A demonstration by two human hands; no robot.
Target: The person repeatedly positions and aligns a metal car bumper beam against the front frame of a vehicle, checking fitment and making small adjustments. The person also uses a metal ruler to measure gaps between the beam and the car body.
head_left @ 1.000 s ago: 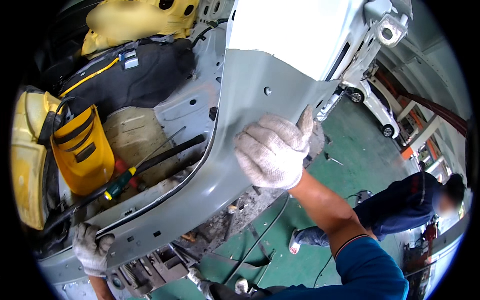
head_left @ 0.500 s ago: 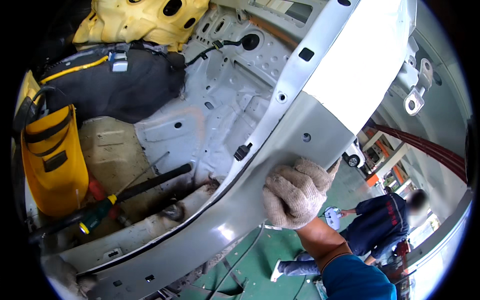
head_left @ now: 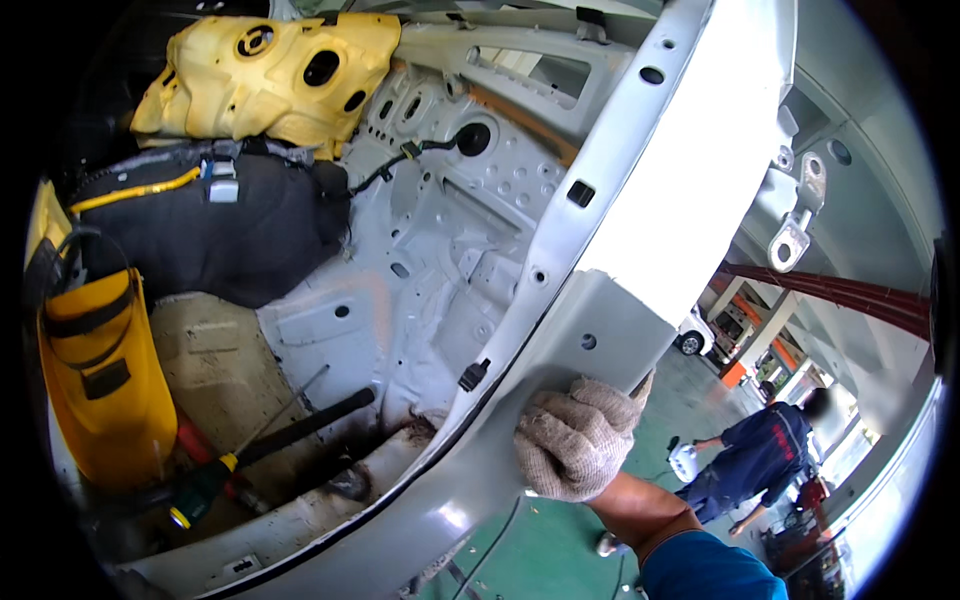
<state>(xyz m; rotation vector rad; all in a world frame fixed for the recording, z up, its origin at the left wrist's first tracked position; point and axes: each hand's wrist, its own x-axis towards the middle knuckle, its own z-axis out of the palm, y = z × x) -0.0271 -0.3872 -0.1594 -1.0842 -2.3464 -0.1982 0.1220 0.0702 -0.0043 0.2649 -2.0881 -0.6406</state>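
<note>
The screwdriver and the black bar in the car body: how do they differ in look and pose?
The screwdriver has a thin shaft and green-and-yellow handle; the black bar is thicker than that shaft and black where visible. The screwdriver slants more steeply in the picture than the black bar. Both point toward the upper right.

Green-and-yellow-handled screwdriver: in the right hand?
No, the screwdriver lies inside the grey metal car body, apart from the white-gloved right hand.
</note>
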